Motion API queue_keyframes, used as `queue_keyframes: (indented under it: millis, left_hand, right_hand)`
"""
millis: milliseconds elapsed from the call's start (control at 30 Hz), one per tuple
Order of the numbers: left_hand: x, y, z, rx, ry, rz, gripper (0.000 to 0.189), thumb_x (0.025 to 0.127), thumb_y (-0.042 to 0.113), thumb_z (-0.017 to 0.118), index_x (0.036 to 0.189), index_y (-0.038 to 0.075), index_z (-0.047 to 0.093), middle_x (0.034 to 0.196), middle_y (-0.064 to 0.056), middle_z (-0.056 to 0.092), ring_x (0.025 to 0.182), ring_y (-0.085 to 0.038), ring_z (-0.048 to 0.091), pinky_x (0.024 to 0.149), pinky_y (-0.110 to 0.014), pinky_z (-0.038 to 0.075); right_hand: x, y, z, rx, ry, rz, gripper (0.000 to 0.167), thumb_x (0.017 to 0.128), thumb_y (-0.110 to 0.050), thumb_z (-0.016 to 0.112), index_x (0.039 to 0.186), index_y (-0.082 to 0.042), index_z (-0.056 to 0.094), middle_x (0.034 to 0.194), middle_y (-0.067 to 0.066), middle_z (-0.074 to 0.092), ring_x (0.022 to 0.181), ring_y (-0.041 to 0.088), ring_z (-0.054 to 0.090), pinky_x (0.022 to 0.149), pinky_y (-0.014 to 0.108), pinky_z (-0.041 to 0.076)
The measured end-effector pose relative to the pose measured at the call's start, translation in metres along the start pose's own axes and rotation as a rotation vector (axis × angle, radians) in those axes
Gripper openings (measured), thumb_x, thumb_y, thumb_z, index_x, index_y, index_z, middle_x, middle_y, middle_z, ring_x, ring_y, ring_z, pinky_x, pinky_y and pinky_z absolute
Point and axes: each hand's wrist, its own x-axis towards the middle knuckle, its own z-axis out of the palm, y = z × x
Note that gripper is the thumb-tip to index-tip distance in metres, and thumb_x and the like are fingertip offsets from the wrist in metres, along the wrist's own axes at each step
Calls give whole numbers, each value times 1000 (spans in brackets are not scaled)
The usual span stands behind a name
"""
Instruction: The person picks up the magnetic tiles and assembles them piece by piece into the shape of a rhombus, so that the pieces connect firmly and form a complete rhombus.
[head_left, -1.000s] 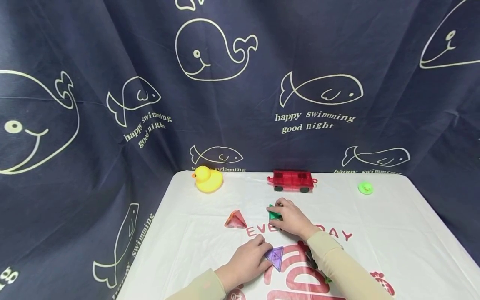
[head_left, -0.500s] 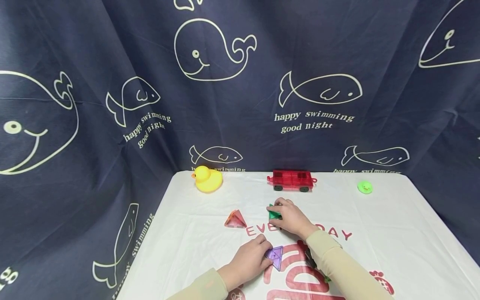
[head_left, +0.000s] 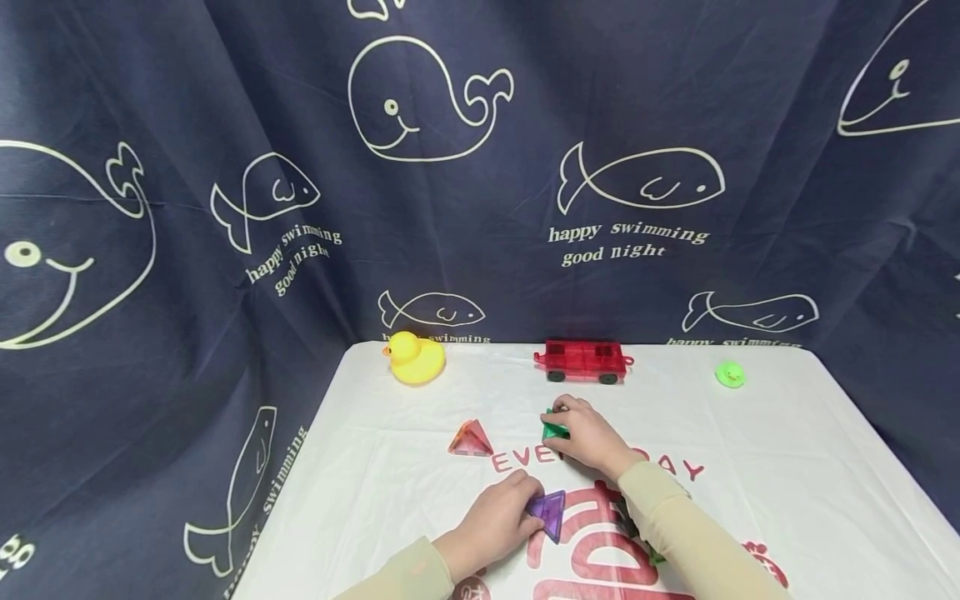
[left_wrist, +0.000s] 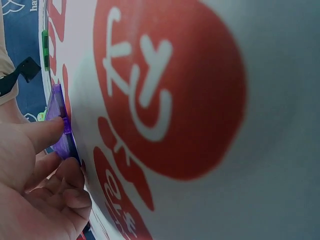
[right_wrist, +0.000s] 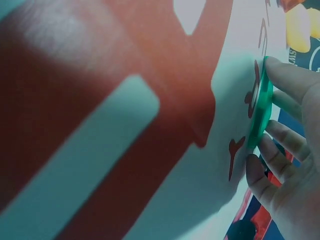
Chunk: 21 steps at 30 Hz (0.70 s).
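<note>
My left hand (head_left: 491, 518) pinches a purple see-through triangular magnetic tile (head_left: 553, 515) at its left side, over the printed red lettering. In the left wrist view the purple tile (left_wrist: 58, 100) is seen nearly edge-on between thumb and fingers. Farther back, my right hand (head_left: 592, 440) holds a green triangular magnetic tile (head_left: 552, 430), thumb on one side and fingers on the other. Low over the white surface, the green tile (right_wrist: 261, 110) shows in the right wrist view. Left of it stands a small red-orange pyramid of triangular tiles (head_left: 471, 439).
At the back of the white-covered table (head_left: 360, 467) are a yellow rubber duck (head_left: 417, 360), a red wheeled toy wagon (head_left: 585, 362) and a small green duck (head_left: 730, 374). My right forearm partly hides a dark and green item (head_left: 655, 557). A navy curtain (head_left: 480, 233) hangs behind.
My right hand has shifted slightly to the right with the green tile. The purple tile in my left hand has tilted a little and looks darker; the pyramid stays put.
</note>
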Motion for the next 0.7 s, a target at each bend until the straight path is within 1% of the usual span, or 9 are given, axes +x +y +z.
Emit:
queue_keyframes:
  millis: [133,267,333,467,567,700]
  left_hand:
    - [-1,0,-3,-22,-1,-8,33,88,24,84,115,13,68,101,7,60,84,3,54,78,-20,50]
    - [-3,-3,-6,-43,3,-13,33,89,22,83,117,11,69,102,6,62,86,2,56,81,-21,51]
    - [-4,-5,-7,-62,9,-13,29,90,20,82,115,12,71,99,7,62,84,2,54,79,-20,51]
    - [-5,-10,-8,-91,29,-16,19,90,18,81,107,15,72,91,11,59,78,3,50,74,-20,49]
    - [-4,-13,-9,-86,47,-27,15,91,17,80,101,16,70,87,13,57,76,2,50,72,-21,48]
    - [-2,-18,-11,-50,80,-47,14,90,17,82,98,16,70,85,12,60,75,2,52,70,-22,49]
  right_hand:
    - [-3,3,-4,1,-17,-2,41,87,-22,86,124,-5,76,117,9,61,106,27,58,98,48,50]
    - [-6,7,-9,-7,-37,1,40,86,-20,87,122,-5,77,114,9,62,101,24,58,95,46,52]
    - [-8,8,-12,-8,-46,6,40,86,-20,88,122,-6,77,113,8,62,100,23,58,93,45,53]
    - [-13,10,-15,-1,-61,15,41,85,-23,88,122,-8,78,113,7,61,98,21,58,92,44,54]
    - [-18,10,-17,9,-68,24,41,85,-24,88,121,-9,78,112,6,61,97,20,57,92,43,54]
    - [-24,11,-20,20,-71,45,40,85,-24,88,121,-9,78,111,4,60,94,17,57,90,42,54]
